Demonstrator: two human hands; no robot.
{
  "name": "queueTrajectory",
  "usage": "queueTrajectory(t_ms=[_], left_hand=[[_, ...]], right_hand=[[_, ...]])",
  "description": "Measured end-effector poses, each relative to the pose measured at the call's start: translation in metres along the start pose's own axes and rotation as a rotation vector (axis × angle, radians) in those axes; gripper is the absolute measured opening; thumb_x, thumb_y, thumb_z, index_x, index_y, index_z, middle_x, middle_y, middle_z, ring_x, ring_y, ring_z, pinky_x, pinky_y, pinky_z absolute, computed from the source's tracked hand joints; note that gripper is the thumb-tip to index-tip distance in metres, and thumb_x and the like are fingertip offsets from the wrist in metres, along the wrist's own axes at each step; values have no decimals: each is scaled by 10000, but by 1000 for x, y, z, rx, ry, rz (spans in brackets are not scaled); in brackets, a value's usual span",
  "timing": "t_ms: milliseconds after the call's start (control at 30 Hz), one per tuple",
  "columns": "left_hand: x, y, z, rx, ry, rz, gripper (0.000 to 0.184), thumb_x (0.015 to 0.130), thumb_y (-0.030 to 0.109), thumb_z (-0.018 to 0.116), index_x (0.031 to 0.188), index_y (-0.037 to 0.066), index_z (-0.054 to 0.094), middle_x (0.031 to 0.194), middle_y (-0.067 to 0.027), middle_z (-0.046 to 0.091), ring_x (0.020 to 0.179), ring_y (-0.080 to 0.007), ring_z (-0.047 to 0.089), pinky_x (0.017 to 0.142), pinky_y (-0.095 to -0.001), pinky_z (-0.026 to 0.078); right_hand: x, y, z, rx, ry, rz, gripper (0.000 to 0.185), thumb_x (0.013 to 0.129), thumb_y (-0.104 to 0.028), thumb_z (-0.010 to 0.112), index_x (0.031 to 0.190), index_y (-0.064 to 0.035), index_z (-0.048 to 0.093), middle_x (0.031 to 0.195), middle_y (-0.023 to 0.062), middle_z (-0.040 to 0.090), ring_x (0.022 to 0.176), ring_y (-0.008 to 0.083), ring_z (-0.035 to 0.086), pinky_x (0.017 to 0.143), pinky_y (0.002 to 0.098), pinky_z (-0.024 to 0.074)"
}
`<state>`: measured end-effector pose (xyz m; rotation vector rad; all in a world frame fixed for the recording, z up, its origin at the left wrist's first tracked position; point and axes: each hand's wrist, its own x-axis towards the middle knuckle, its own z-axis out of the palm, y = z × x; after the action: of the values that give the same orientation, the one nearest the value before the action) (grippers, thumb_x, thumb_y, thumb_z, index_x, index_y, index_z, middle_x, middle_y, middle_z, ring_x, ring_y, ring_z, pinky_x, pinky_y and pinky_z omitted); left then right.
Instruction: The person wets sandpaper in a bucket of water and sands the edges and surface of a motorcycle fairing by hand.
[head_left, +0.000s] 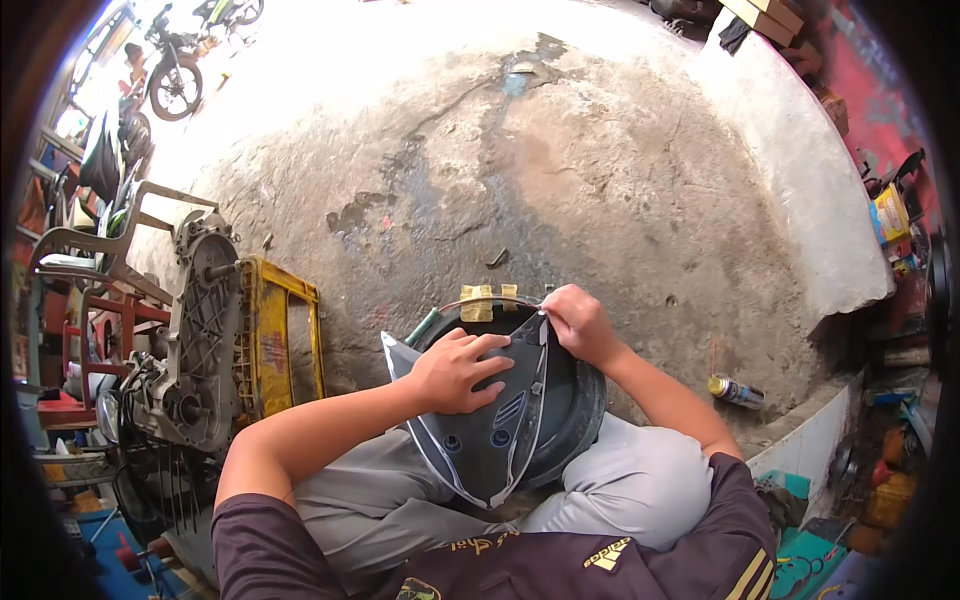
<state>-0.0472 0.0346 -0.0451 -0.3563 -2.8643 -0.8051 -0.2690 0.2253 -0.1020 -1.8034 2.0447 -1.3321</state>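
Observation:
A dark grey, pointed panel point(470, 405), like a motorcycle fairing piece, lies over my lap with whitish edging around its outline. Two round holes and a striped, slot-like mark show on its lower half. My left hand point(458, 372) rests on its upper part, fingers spread. At the top right corner of the panel my right hand point(580, 325) pinches with thumb and fingertips at the edge; what is between them is too small to make out. Beneath the panel is a round black tub or tyre point(580, 420). Pieces of yellowish tape point(477, 303) stick to a rim just beyond.
On the left stand a metal engine casing point(205, 330) and a yellow crate point(283, 335). A spray can point(737, 392) lies on the concrete floor point(620, 190) to the right. Farther off are a white ledge point(800, 170) and a parked motorcycle point(175, 85).

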Motion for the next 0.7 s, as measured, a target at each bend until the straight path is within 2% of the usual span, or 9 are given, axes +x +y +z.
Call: queueTrajectory(t_ms=[100, 167, 200, 233, 333, 433, 467, 600, 700], left_hand=[[0, 0, 0, 1, -4, -2, 412, 850, 302, 817, 1242, 189, 758, 1412, -86, 660, 1078, -270, 694, 925, -415, 535], [1, 0, -1, 1, 0, 3, 412, 848, 299, 818, 1241, 190, 757, 1410, -85, 661, 1069, -272, 694, 923, -415, 535], [1, 1, 0, 1, 9, 9, 412, 846, 296, 818, 1240, 191, 757, 1408, -84, 661, 1061, -273, 694, 921, -416, 536], [0, 1, 0, -6, 4, 7, 412, 846, 296, 818, 1240, 191, 757, 1408, -84, 661, 1061, -273, 694, 921, -416, 536], [1, 1, 0, -15, -14, -34, 408, 837, 285, 824, 1230, 196, 755, 1410, -82, 661, 1019, -278, 700, 912, -416, 541], [3, 2, -3, 11, 36, 29, 375, 860, 295, 811, 1204, 159, 751, 1388, -94, 663, 1001, -267, 707, 898, -411, 531], [4, 1, -4, 13, 34, 30, 375, 860, 295, 811, 1204, 159, 751, 1388, -94, 663, 1001, -267, 707, 898, -411, 531], [1, 3, -4, -6, 4, 2, 385, 860, 297, 808, 1213, 154, 752, 1397, -101, 660, 1039, -262, 711, 909, -416, 528], [2, 1, -2, 3, -1, -1, 392, 861, 299, 806, 1221, 154, 752, 1400, -103, 659, 1062, -259, 712, 913, -419, 527]], right_hand=[[3, -13, -5, -55, -11, 56, 236, 804, 48, 764, 1026, -12, 708, 1020, 154, 729, 1033, 373, 717, 947, 483, 597], [5, -31, -3, -15, -52, -154, 229, 807, 45, 767, 1019, -17, 706, 1012, 155, 727, 1006, 376, 715, 916, 482, 599], [7, -29, -3, -14, -37, -185, 218, 811, 45, 766, 1007, -23, 699, 1000, 162, 722, 970, 388, 711, 878, 487, 599], [6, -22, -2, -12, -39, -176, 218, 811, 45, 766, 1007, -23, 699, 1000, 162, 722, 970, 388, 711, 878, 487, 599], [7, -1, -3, -15, 38, 46, 221, 797, 43, 765, 994, -34, 700, 983, 154, 718, 981, 387, 711, 888, 473, 600], [6, -26, 0, 36, -22, -45, 217, 793, 45, 760, 986, -33, 699, 965, 147, 720, 971, 379, 711, 879, 480, 597], [7, -36, 1, 16, -18, -149, 224, 783, 44, 755, 988, -29, 701, 963, 140, 721, 963, 372, 710, 875, 487, 594], [8, -7, -5, -118, -26, -127, 218, 784, 13, 752, 990, -40, 704, 999, 130, 723, 1004, 361, 702, 903, 478, 577], [11, -17, -12, -146, -29, -59, 212, 787, -2, 750, 986, -57, 699, 999, 117, 720, 1047, 353, 691, 931, 472, 555]])
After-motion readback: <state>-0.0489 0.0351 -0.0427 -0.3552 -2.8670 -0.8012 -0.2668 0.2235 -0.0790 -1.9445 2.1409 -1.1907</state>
